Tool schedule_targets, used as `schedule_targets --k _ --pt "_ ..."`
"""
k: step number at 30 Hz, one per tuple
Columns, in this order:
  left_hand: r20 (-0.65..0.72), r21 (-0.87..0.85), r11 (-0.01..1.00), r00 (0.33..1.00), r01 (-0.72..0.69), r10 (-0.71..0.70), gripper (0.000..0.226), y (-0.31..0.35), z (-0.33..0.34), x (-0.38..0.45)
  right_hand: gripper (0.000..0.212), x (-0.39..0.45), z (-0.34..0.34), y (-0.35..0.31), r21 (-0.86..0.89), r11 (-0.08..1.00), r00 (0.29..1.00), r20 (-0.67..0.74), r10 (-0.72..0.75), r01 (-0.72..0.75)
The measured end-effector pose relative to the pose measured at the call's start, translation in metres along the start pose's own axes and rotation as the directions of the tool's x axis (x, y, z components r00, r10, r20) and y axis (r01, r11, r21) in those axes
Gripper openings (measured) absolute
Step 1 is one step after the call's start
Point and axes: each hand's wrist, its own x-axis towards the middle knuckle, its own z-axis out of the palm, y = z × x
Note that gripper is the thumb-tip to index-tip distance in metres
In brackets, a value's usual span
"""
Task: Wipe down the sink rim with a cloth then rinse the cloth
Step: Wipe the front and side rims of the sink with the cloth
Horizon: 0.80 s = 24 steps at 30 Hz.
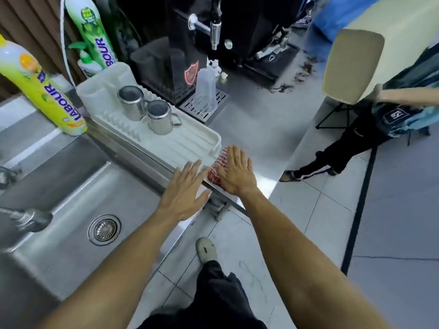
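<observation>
Stainless steel counter is stretching across the scene, running out from a deep sink on the left toward a black machine at the back, with pale floor tiles lying below on the right. A white draining tray is sitting on the counter just beside the sink's right rim, and two steel mugs are standing upside down on it, one touching the other. Behind the tray, a yellow detergent bottle and a green one are leaning at the back edge, and a clear plastic jug is resting inverted on a slotted drip grate. Farther right, another person's dark trouser legs are showing beside a beige chair. Both bare forearms of the wearer are reaching forward over the counter's front edge. The right hand is lying flat with fingers spread wide, pressing down on a red-and-white striped cloth that is lying on the counter at the tray's near corner; it is covering the cloth rather than gripping it. The left hand is also fully open, fingers splayed, hovering or resting at the rim just beside the cloth, closing on nothing.
</observation>
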Motion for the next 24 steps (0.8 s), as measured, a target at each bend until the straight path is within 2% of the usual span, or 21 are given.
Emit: schedule_targets --k 2,7,11,14,20,24 --pt "0.024 -0.015 0.999 0.999 -0.036 0.036 0.074 -0.002 0.016 -0.009 0.075 0.008 0.005 0.000 0.012 1.000 1.000 -0.003 0.026 -0.026" --pt "-0.013 0.009 1.000 1.000 0.009 -0.009 0.071 -0.007 0.058 -0.028 0.067 0.024 0.027 0.000 0.106 0.986 0.991 0.041 0.124 -0.128" --pt "0.080 0.003 0.996 0.993 0.084 -0.084 0.074 -0.011 0.079 -0.046 0.068 0.027 0.040 -0.012 0.105 0.972 0.975 -0.048 0.217 -0.211" --pt "0.094 0.010 0.993 0.989 0.114 -0.114 0.074 -0.014 0.087 -0.057 0.068 0.027 0.049 -0.020 0.137 0.963 0.964 -0.101 0.247 -0.232" --pt "0.019 -0.049 0.991 0.992 0.128 -0.127 0.074 -0.012 0.095 -0.059 0.074 0.015 0.064 -0.012 0.088 0.990 0.977 -0.170 0.125 -0.112" --pt "0.016 -0.047 0.992 0.993 0.116 -0.115 0.073 -0.014 0.097 -0.061 0.095 0.006 0.070 -0.005 0.042 0.998 0.985 -0.165 0.052 -0.045"
